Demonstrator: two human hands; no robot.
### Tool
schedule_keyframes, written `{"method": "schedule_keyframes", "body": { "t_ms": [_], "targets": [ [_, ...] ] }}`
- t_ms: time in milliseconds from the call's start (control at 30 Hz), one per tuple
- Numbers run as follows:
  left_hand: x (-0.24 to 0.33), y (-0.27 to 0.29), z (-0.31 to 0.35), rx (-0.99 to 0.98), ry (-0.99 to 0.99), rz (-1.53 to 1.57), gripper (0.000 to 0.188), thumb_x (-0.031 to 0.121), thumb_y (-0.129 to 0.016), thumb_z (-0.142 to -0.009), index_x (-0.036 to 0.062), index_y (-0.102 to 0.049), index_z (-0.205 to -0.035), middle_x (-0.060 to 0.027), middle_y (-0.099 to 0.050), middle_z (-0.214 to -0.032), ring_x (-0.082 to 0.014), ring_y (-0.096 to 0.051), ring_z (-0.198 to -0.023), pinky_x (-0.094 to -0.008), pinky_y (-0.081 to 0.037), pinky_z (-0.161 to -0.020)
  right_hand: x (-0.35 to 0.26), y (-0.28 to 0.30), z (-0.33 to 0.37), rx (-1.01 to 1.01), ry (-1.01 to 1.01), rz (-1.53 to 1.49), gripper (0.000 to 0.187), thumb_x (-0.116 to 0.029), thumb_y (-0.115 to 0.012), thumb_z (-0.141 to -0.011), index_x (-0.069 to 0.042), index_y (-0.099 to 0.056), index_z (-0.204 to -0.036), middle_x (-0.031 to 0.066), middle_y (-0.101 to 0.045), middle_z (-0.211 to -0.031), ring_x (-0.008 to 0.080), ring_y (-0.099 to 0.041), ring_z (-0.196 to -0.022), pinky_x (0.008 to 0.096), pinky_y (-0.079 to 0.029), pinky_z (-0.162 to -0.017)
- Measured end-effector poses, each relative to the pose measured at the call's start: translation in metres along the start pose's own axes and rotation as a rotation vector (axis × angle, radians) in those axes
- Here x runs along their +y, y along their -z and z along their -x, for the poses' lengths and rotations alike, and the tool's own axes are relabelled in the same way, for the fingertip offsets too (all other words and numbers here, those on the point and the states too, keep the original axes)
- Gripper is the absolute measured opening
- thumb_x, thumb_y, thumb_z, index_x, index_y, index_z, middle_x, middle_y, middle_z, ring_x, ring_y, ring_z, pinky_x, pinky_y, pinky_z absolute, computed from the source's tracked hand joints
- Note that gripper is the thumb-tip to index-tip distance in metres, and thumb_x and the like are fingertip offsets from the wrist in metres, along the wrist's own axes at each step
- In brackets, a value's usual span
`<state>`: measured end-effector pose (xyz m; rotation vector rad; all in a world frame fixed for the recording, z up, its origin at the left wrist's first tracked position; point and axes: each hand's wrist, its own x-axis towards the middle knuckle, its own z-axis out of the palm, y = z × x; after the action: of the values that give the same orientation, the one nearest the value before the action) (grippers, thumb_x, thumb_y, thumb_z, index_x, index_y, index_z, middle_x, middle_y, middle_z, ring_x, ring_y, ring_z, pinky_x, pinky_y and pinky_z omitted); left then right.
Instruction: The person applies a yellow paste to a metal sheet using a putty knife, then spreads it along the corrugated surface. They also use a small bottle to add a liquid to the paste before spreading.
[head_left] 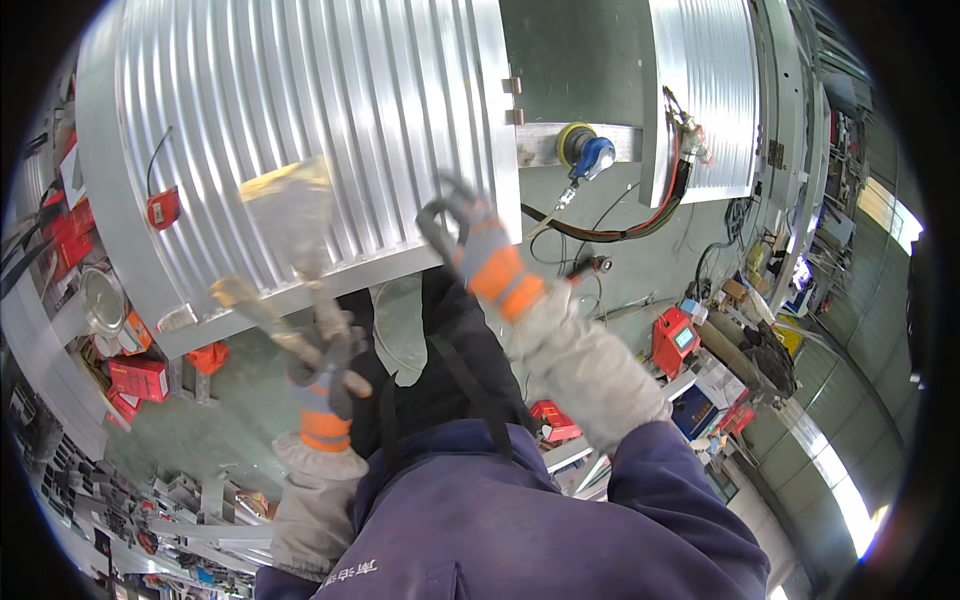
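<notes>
My left hand (330, 375), in a grey and orange glove, is closed around the handles of two tools. One is a wide putty knife (290, 215) with a yellowish smear along its edge, held over the ribbed metal panel (400, 120). The other is a narrower tool (250, 305) with a yellow-stained end, too blurred to name surely. My right hand (465, 235), gloved alike, hovers over the panel's near edge. Its fingers are bent and apart, with nothing visible between them, though motion blurs them.
A red tape measure (163, 208) lies on the panel's left side. To the right, a blue and yellow air sander (585, 152) rests on a metal bar, with hoses (610, 236) near it. A round can (102, 300) and red boxes (138, 378) stand at left.
</notes>
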<state>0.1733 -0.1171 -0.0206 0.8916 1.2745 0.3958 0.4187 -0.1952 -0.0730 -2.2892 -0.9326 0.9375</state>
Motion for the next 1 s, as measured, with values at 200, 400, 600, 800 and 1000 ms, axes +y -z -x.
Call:
{"method": "schedule_keyframes", "body": {
  "t_ms": [200,400,600,800,1000],
  "targets": [
    [0.02,0.055,-0.026,-0.004,0.054,-0.146,0.026,0.021,-0.066,-0.094,-0.0038,-0.059,-0.099,-0.0133,-0.067,-0.086,-0.0195,-0.065,-0.069,-0.0299,-0.054,-0.064,0.053,0.029,-0.121,-0.343,-0.185,0.69,0.054,-0.042,-0.055,-0.091,-0.005,-0.058,-0.13,0.0213,-0.054,-0.139,0.0369,-0.054,-0.126,0.0437,-0.046,-0.106],
    [0.014,0.056,-0.028,0.045,0.051,-0.085,0.028,0.022,-0.066,-0.093,-0.0029,-0.057,-0.103,-0.0149,-0.067,-0.088,-0.0193,-0.064,-0.069,-0.0305,-0.053,-0.063,0.061,0.02,-0.169,-0.429,-0.296,0.73,0.061,-0.038,-0.055,-0.091,-0.002,-0.049,-0.139,0.02,-0.055,-0.139,0.0354,-0.055,-0.128,0.0422,-0.046,-0.106],
    [0.011,0.053,-0.034,0.01,0.032,-0.097,0.025,0.02,-0.065,-0.093,-0.0011,-0.055,-0.102,-0.0172,-0.066,-0.098,-0.0202,-0.064,-0.072,-0.0326,-0.054,-0.066,0.052,0.02,-0.188,-0.426,-0.377,0.645,0.057,-0.029,-0.055,-0.09,-0.003,-0.048,-0.139,0.0203,-0.054,-0.14,0.0367,-0.059,-0.123,0.0428,-0.049,-0.103],
    [0.02,0.045,-0.033,0.01,0.105,-0.13,0.022,0.018,-0.065,-0.093,0.0003,-0.053,-0.099,-0.0178,-0.066,-0.1,-0.0211,-0.064,-0.075,-0.0333,-0.055,-0.07,0.063,0.023,-0.187,-0.452,-0.31,0.673,0.049,-0.019,-0.052,-0.087,-0.001,-0.056,-0.133,0.0227,-0.058,-0.137,0.0369,-0.063,-0.117,0.0424,-0.052,-0.098],
    [0.017,0.039,-0.032,-0.018,0.086,-0.092,0.022,0.018,-0.066,-0.093,0.0009,-0.053,-0.098,-0.0182,-0.067,-0.101,-0.0208,-0.066,-0.076,-0.0317,-0.055,-0.068,0.073,0.004,-0.193,-0.411,-0.35,0.681,0.04,-0.015,-0.052,-0.084,0.001,-0.068,-0.117,0.0223,-0.069,-0.118,0.0384,-0.069,-0.106,0.0422,-0.055,-0.09]
  ]
}}
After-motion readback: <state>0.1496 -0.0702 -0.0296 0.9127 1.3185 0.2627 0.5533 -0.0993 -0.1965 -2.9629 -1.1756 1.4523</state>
